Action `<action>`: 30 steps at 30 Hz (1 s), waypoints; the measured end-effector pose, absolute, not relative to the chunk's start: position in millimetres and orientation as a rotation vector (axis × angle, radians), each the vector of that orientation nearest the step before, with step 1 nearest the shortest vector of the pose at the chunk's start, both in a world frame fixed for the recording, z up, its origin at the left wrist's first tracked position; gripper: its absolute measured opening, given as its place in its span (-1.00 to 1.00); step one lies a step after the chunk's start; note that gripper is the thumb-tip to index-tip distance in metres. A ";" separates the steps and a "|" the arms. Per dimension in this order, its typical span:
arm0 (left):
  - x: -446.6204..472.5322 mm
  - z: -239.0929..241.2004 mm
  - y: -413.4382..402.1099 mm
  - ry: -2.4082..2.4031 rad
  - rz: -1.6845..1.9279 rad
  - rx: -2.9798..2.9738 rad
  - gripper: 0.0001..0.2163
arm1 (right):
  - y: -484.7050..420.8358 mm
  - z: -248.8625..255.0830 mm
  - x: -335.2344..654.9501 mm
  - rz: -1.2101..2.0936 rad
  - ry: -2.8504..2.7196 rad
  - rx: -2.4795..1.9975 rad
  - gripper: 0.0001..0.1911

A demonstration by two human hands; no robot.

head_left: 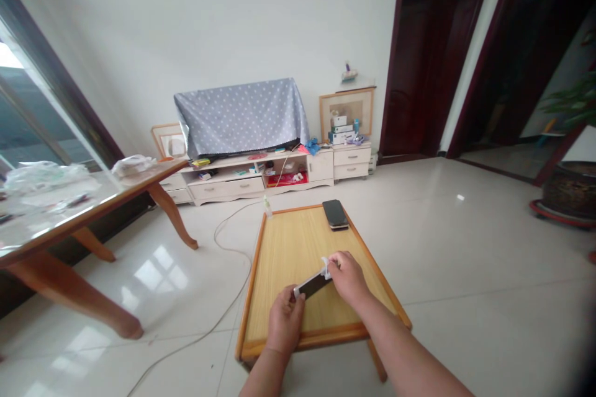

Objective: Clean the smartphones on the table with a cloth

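Observation:
My left hand grips the near end of a smartphone, which is tilted above a small wooden table. At the phone's far end, my right hand pinches a small white wipe or tissue against it. The wipe partly covers that end, and my fingers hide its full size. Farther back on the table lie dark flat devices, apparently phones, one on another. Near the table's far left corner stands a small clear bottle.
A larger glass-topped table with plastic bags stands at the left. A cable runs along the tiled floor beside the small table. Against the wall is a white TV cabinet, with a polka-dot cloth above it. A potted plant stands at the right.

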State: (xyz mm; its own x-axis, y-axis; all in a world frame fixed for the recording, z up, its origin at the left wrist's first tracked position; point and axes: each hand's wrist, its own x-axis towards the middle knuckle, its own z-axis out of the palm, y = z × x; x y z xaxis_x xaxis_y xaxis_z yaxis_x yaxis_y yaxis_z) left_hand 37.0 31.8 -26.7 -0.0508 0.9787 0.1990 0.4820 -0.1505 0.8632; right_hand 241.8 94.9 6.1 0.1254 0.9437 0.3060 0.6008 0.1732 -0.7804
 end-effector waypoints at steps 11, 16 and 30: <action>34.7 -18.6 28.4 1.517 1.106 1.732 -0.73 | 46.3 30.3 172.2 0.352 -1.888 -1.552 -0.76; 32.9 -20.2 28.1 1.517 1.079 1.766 -0.74 | 47.3 31.4 170.9 0.381 -1.895 -1.594 -0.76; 31.1 -21.7 28.8 1.522 1.058 1.783 -0.76 | 50.8 30.4 174.1 0.338 -1.877 -1.672 -0.75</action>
